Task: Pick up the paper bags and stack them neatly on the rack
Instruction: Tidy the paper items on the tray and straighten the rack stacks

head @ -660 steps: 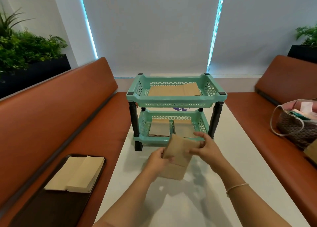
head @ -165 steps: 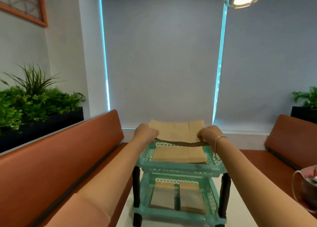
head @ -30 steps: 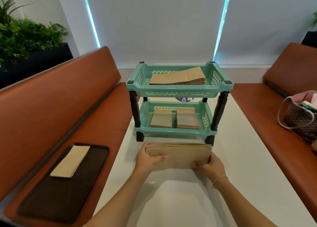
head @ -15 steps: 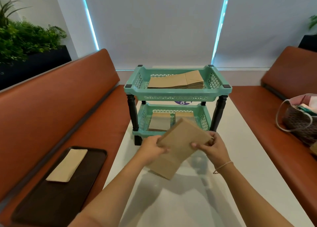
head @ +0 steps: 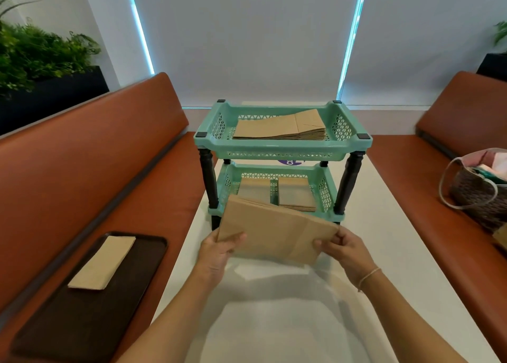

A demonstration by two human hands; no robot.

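A flat bundle of brown paper bags (head: 274,232) is held above the white table (head: 288,321), just in front of the teal two-tier rack (head: 282,145). My left hand (head: 219,253) grips its left end, thumb on top. My right hand (head: 343,250) pinches its right end. The bundle tilts, left end higher. A stack of bags (head: 285,129) lies in the rack's top tier. Two smaller stacks (head: 296,195) lie side by side in the bottom tier, the left one partly hidden by the bundle.
A dark tray (head: 82,307) on the left orange bench carries one more pile of paper bags (head: 103,262). A woven handbag (head: 477,189) sits on the right bench. Plants in a dark planter (head: 41,58) stand behind the left bench.
Over the last second both hands lifted the bundle off the table, turned it steeply, and now hold it wider and flatter in front of the bottom tier.
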